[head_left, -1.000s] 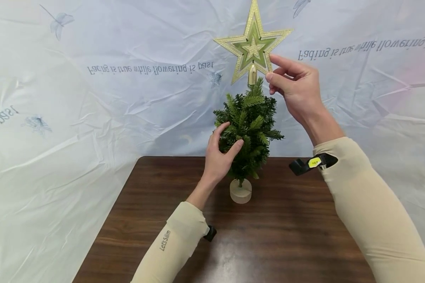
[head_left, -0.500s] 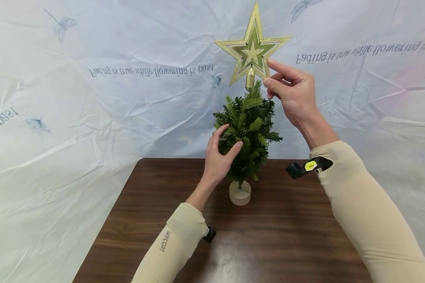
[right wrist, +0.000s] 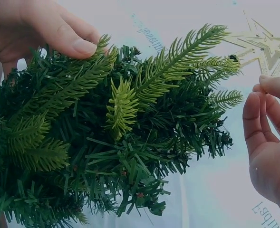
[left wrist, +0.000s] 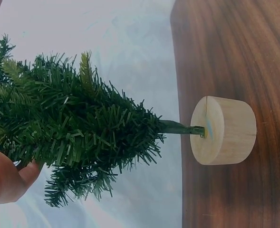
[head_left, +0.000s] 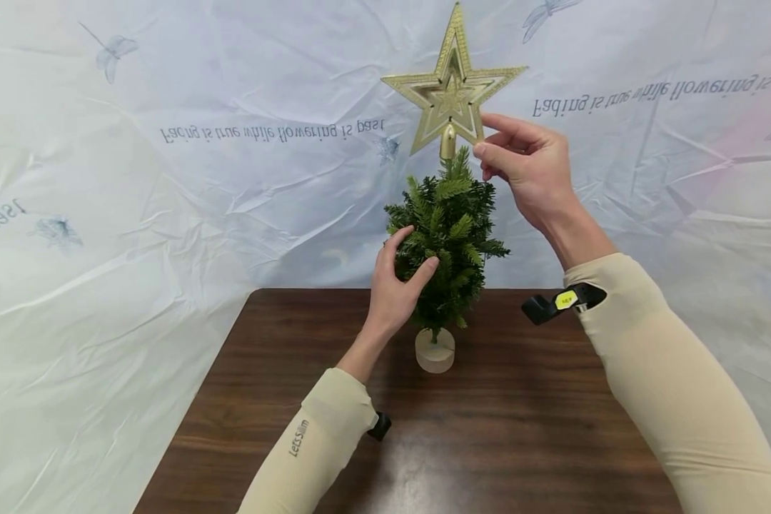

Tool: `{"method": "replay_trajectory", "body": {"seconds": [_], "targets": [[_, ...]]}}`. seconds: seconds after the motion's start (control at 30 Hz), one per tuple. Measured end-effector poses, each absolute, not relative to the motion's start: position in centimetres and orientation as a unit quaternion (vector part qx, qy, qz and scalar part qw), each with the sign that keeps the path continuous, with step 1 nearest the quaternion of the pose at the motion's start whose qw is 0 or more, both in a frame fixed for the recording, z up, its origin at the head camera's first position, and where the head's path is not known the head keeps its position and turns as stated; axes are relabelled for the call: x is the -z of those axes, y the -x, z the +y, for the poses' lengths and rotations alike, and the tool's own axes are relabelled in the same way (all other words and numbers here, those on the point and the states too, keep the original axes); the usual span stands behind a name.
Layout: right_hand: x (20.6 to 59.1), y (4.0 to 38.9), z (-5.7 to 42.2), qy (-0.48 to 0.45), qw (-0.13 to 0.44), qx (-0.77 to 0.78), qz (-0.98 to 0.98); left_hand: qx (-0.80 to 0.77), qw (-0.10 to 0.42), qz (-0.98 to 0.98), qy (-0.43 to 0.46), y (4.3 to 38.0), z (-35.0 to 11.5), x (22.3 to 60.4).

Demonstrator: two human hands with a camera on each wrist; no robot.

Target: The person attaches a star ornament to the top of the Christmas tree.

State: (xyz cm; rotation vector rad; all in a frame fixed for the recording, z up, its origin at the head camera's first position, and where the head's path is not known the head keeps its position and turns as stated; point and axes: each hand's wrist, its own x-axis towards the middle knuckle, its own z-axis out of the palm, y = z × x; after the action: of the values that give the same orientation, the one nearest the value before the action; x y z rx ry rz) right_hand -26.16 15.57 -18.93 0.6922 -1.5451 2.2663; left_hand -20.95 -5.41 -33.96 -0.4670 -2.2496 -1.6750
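A small artificial Christmas tree (head_left: 459,246) stands upright on a round wooden base (head_left: 435,355). My left hand (head_left: 393,289) grips the tree from the left, thumb in front and fingers in the branches; in the right wrist view its thumb presses on the needles. Above, my right hand (head_left: 533,160) pinches the lower right point of a gold star topper (head_left: 452,96) between thumb and fingers. The star's gold socket (head_left: 447,143) sits at the top sprig, which overlaps its lower end. In the left wrist view the bare stem (left wrist: 178,127) enters the base.
The tree stands toward the back of a dark brown wooden table (head_left: 488,428). Behind it hangs a wrinkled pale sheet (head_left: 295,200) with printed lettering and flowers. Black wrist cameras show at both sleeves, the right one (head_left: 540,308) with a yellow label.
The star has shifted slightly left and down in the head view, and its face has turned a little. The right hand moved with it; the left hand keeps its place on the tree.
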Motion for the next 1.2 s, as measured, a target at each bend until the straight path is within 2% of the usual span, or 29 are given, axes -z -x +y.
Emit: {"method": "replay_trajectory", "body": {"seconds": [0.4, 0.67, 1.2], "targets": [[18.9, 26.0, 15.6, -0.238, 0.147, -0.779, -0.560, 0.583, 0.149, -0.782, 0.161, 21.0, -5.5, 34.0], [19.8, 25.5, 17.3, -0.220, 0.157, -0.771, -0.577, 0.583, 0.145, -0.783, 0.164, 21.2, -5.6, 34.0], [24.8, 24.4, 23.4, -0.135, 0.183, -0.747, -0.625, 0.582, 0.141, -0.782, 0.172, 21.0, -5.6, 33.7]]}}
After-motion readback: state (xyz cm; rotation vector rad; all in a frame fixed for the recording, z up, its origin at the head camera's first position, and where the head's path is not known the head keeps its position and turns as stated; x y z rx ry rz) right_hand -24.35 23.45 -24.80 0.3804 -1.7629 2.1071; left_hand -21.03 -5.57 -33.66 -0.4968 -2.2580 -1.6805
